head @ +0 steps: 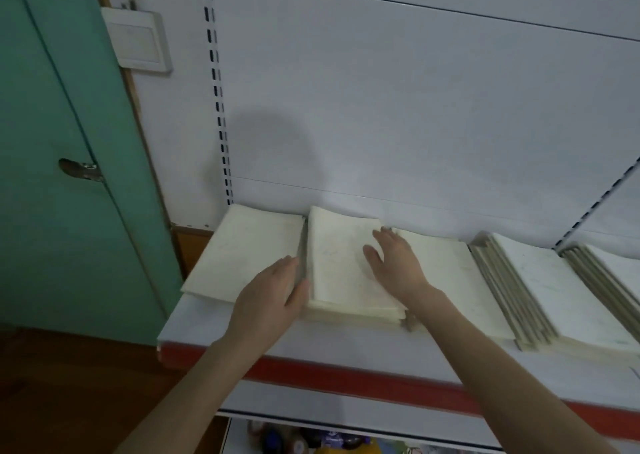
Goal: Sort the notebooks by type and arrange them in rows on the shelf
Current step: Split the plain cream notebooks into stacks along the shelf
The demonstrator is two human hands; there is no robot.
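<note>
Squaring notebook stack (341, 277) mid-frame: left hand (273, 294) flat vs its side, right hand (394, 266) flat on top, neither gripping. Next, prob: nudge it straight w/ row.

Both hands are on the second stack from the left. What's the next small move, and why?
Probably tap that stack square: the left hand presses its left edge, the right hand lies flat on top, and its front right corner looks fanned.

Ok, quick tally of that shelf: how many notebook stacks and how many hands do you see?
Notebook stacks: 5, left to right
Hands: 2, left hand and right hand
Total: 7
</note>
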